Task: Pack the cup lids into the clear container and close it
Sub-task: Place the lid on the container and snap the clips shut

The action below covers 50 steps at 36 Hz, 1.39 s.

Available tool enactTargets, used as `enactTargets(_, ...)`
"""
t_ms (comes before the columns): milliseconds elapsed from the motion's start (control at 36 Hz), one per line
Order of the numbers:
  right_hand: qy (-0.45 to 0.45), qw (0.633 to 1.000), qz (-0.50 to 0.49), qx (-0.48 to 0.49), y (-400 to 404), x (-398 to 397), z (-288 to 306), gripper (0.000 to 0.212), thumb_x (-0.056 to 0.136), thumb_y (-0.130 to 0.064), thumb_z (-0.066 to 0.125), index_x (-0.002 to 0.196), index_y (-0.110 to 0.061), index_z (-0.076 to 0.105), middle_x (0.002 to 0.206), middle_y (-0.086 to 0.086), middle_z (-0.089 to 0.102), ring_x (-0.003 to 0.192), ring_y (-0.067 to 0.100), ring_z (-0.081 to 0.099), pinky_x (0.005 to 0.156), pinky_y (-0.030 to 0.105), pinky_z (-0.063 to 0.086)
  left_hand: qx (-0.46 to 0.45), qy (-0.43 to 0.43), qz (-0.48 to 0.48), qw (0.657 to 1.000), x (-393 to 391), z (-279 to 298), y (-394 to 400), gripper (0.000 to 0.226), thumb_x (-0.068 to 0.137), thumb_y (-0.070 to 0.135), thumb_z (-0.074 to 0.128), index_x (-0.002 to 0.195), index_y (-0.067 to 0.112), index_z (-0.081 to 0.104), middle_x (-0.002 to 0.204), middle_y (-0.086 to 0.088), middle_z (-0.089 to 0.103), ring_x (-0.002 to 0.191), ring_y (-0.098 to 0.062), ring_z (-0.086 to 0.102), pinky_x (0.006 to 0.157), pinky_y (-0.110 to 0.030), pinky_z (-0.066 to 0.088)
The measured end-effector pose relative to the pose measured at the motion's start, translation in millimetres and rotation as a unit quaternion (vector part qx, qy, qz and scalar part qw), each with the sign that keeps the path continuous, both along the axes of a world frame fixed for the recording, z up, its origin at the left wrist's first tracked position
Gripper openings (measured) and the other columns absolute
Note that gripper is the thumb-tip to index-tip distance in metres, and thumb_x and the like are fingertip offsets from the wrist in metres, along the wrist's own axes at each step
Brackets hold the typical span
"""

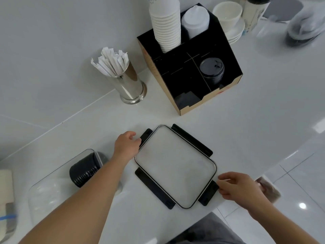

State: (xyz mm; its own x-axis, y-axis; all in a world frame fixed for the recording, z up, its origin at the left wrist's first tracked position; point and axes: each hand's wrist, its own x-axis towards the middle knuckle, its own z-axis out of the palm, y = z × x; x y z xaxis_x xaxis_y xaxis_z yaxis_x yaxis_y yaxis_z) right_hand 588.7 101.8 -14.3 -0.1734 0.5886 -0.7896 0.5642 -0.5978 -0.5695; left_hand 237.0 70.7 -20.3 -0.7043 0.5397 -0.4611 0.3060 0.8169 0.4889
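The clear container [52, 189] stands at the lower left, partly behind my left forearm, with a stack of black cup lids [84, 170] lying on its side inside it. Its flat clear cover [175, 166], with black latches folded out on all four sides, is in the middle of the white counter, apart from the container. My left hand [126, 143] grips the latch at the cover's far left end. My right hand [241, 187] pinches the latch at its near right end. Whether the cover rests on the counter or is lifted I cannot tell.
A black and cardboard organizer [228, 92] stands behind the cover, holding white cups [166, 23], white lids [195, 22] and more black lids [212, 71]. A metal cup of wrapped straws [126, 83] is left of it. Bowls and plates [228, 14] sit at the back right. The counter edge runs along the right.
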Motion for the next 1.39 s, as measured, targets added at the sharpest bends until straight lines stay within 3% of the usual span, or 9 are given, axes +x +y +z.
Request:
enactTargets(111,-0.043,0.997,0.056,0.01,5.5,-4.9,-1.4,0.011,0.078,-0.024,0.078,0.083,-0.018,0.071,0.063,0.005,0.075,0.068,0.029,0.074,0.07,0.042,0.063,0.007,-0.012,0.004,1.0,-4.4,-3.8,5.2,0.035,0.088,0.024,0.067,0.122,0.016,0.066,0.102,0.001,0.063,0.069,-0.003,0.057,0.058,-0.011,0.04)
enactTargets(250,-0.067,0.994,0.088,0.01,5.0,-6.7,-8.9,0.012,0.073,-0.02,0.08,0.08,-0.019,0.069,0.06,0.0,0.074,0.053,0.019,0.072,0.044,0.024,0.053,0.001,-0.016,0.006,1.0,-2.9,-8.3,9.3,0.018,0.085,0.021,0.07,0.102,0.017,0.074,0.094,0.001,0.07,0.082,-0.014,0.063,0.077,-0.022,0.046)
enactTargets(361,-0.063,0.995,0.076,-0.003,6.4,-5.3,-13.8,0.011,0.072,-0.012,0.079,0.078,-0.014,0.07,0.059,0.003,0.074,0.052,0.021,0.072,0.04,0.021,0.05,-0.001,-0.016,0.004,1.0,-4.2,-11.3,8.3,0.012,0.083,0.018,0.073,0.095,0.017,0.073,0.085,0.002,0.068,0.075,-0.013,0.062,0.066,-0.018,0.044)
enactTargets(611,-0.03,0.998,0.031,-0.041,8.2,-6.7,-22.6,0.011,0.07,-0.004,0.08,0.077,-0.007,0.072,0.062,0.012,0.074,0.057,0.027,0.073,0.054,0.028,0.06,-0.03,-0.01,-0.016,0.999,-7.6,-11.6,9.0,0.007,0.084,0.02,0.071,0.089,0.019,0.067,0.076,0.006,0.064,0.077,-0.02,0.063,0.073,-0.026,0.048)
enactTargets(806,-0.009,0.998,-0.016,-0.056,6.6,-10.6,-25.6,0.011,0.07,0.003,0.079,0.075,-0.002,0.071,0.055,0.009,0.071,0.051,0.023,0.071,0.051,0.027,0.058,-0.018,0.011,-0.057,0.998,-1.3,-4.4,6.5,0.005,0.09,0.02,0.062,0.089,0.021,0.057,0.077,0.006,0.065,0.067,-0.008,0.059,0.055,-0.02,0.038)
enactTargets(917,0.007,0.999,-0.025,-0.046,8.0,-14.6,-25.0,0.013,0.07,0.003,0.078,0.078,-0.001,0.069,0.06,0.012,0.072,0.051,0.023,0.07,0.053,0.03,0.06,0.026,-0.032,-0.011,0.999,1.8,0.6,7.4,0.01,0.092,0.017,0.057,0.092,0.025,0.062,0.086,-0.001,0.071,0.076,-0.021,0.071,0.071,-0.035,0.058)
enactTargets(1028,0.017,0.999,-0.03,-0.032,12.0,-19.2,-23.2,0.016,0.07,0.002,0.077,0.08,-0.003,0.065,0.061,0.01,0.072,0.051,0.024,0.069,0.064,0.043,0.063,0.053,-0.058,0.015,0.997,4.7,8.6,6.3,0.015,0.091,0.02,0.059,0.079,0.029,0.065,0.072,-0.001,0.07,0.085,-0.032,0.073,0.082,-0.046,0.06)
enactTargets(1222,0.059,0.997,-0.033,-0.026,24.0,-24.8,-15.3,0.02,0.074,-0.001,0.079,0.089,-0.01,0.071,0.066,0.013,0.074,0.062,0.028,0.074,0.072,0.041,0.063,0.077,-0.093,0.048,0.992,-3.0,26.7,-1.6,0.008,0.083,0.02,0.07,0.086,0.026,0.066,0.08,-0.005,0.074,0.071,-0.021,0.068,0.082,-0.043,0.059)
enactTargets(1389,0.11,0.993,-0.028,-0.022,29.5,-35.3,-0.9,0.021,0.081,-0.001,0.074,0.098,-0.013,0.072,0.08,0.013,0.078,0.073,0.027,0.075,0.069,0.03,0.061,0.125,-0.093,0.07,0.985,-19.1,44.9,-12.8,0.016,0.084,0.016,0.07,0.086,0.032,0.067,0.071,0.004,0.074,0.059,-0.005,0.067,0.06,-0.021,0.057)
